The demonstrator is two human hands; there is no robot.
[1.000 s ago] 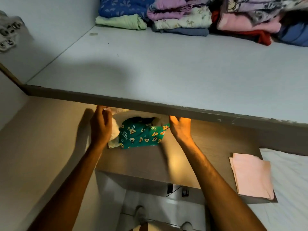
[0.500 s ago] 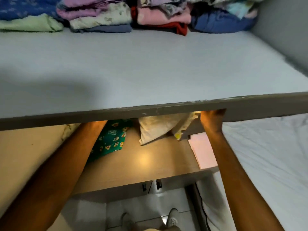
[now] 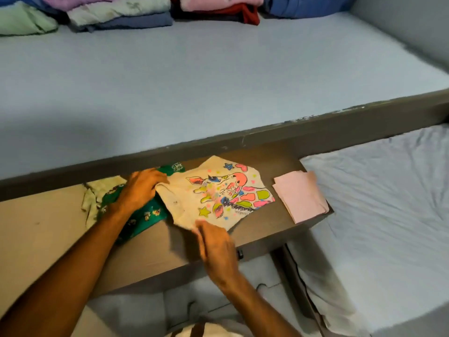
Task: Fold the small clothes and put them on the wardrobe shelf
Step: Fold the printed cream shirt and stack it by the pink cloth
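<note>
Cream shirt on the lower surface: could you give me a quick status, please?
Left hand and right hand gripping cream shirt, spread print-up, unfolded. Green garment tucked under its left edge.

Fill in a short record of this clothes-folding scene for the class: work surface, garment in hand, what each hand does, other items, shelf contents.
work surface: brown wooden desktop under the wardrobe shelf
garment in hand: cream cartoon-print shirt, spread flat
left hand: grips the shirt's left edge
right hand: pinches the shirt's near edge
other items: green patterned cloth partly under the shirt; folded pink cloth to the right
shelf contents: folded clothes stacks at the back of the pale grey wardrobe shelf
</note>
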